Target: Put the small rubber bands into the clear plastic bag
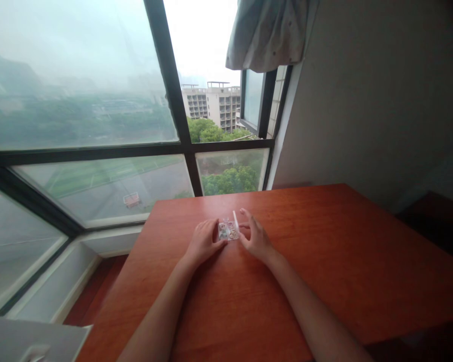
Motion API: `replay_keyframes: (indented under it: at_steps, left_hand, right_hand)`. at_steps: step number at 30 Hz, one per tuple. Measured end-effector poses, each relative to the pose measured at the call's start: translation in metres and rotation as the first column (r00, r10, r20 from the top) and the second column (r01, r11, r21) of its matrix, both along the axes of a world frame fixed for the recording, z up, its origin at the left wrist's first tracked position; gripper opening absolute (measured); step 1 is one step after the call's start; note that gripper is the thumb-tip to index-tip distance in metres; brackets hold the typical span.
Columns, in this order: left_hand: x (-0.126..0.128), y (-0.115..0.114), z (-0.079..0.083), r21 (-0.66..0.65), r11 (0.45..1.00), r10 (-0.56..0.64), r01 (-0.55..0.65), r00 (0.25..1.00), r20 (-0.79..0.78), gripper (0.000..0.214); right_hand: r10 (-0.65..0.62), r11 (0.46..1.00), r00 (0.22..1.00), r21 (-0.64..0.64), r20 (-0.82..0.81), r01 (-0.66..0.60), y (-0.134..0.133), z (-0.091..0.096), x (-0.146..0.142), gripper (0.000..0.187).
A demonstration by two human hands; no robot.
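A small clear plastic packet (228, 231) with tiny round pieces inside lies on the reddish wooden table (324, 261). My left hand (205, 241) rests flat on the table at the packet's left edge, fingertips touching it. My right hand (254, 235) is at the packet's right side, fingers curled, and seems to pinch a thin white strip (235, 218) that sticks up from the packet. What the strip is, I cannot make out.
The table's far edge meets a large window (136, 125) with dark frames. A grey wall (362, 100) stands at the right, a curtain (266, 32) hangs above. A dark piece of furniture (438, 221) sits at the far right.
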State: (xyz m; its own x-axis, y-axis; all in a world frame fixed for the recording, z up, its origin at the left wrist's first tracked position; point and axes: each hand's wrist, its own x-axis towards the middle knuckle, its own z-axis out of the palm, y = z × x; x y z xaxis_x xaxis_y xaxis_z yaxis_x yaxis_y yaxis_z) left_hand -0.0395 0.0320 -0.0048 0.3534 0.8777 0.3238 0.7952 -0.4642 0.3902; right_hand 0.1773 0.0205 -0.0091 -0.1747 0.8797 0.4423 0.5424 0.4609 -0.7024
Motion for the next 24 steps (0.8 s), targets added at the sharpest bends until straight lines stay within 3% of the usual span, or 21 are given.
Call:
replay_keyframes:
  at_steps: [7,13,20,24]
  left_hand:
    - [0.001,0.000,-0.002,0.005,1.000,-0.002,0.002,1.000,-0.004,0.061]
    - [-0.001,0.000,-0.004,0.021,1.000,-0.009,0.009,1.000,-0.005,0.062]
    - [0.003,-0.001,0.000,0.014,0.998,-0.057,0.057,0.998,0.004,0.062]
    - [0.007,-0.003,0.002,-0.006,0.994,-0.113,0.113,0.994,0.005,0.060]
  right_hand:
    - [0.070,0.997,0.997,-0.034,0.027,-0.069,-0.002,0.000,-0.002,0.062]
    - [0.096,0.994,0.988,0.034,0.124,-0.101,0.001,-0.004,0.000,0.051]
    - [0.019,1.000,0.968,-0.021,0.249,-0.014,0.003,-0.014,0.001,0.052]
    - [0.062,0.998,0.965,-0.042,0.256,-0.053,0.003,-0.011,0.003,0.052]
